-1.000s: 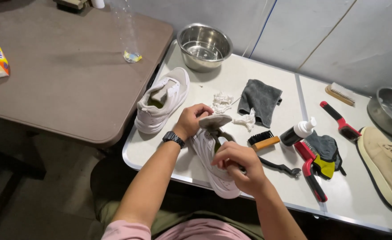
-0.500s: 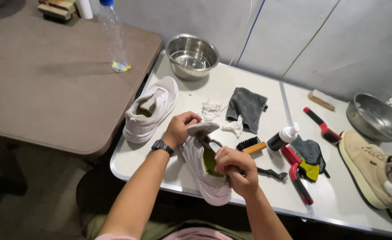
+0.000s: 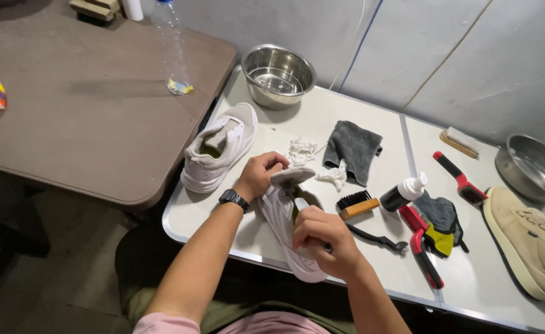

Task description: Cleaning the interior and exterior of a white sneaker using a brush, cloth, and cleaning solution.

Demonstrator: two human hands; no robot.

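A white sneaker (image 3: pixel 285 222) lies tilted at the near edge of the white table (image 3: pixel 297 117). My left hand (image 3: pixel 261 173), with a black watch on the wrist, grips the sneaker's tongue at the top and pulls it back. My right hand (image 3: pixel 323 238) is closed on a thin tool whose white tip goes into the shoe's opening, over the green insole. The tool's handle is hidden in my fist. A second white sneaker (image 3: pixel 218 148) rests on its sole to the left.
On the white table: a steel bowl (image 3: pixel 277 74), grey cloth (image 3: pixel 353 148), white rags (image 3: pixel 302 150), small wooden brush (image 3: pixel 357 204), black brush (image 3: pixel 377 238), dark bottle (image 3: pixel 405 193), red brushes (image 3: pixel 424 247), beige shoe (image 3: pixel 529 238), second bowl (image 3: pixel 535 167). A brown table (image 3: pixel 87 105) with a plastic bottle (image 3: pixel 172 46) stands left.
My right hand has slid slightly along the shoe's opening with the tool. My left hand keeps hold of the tongue. The view has shifted a little.
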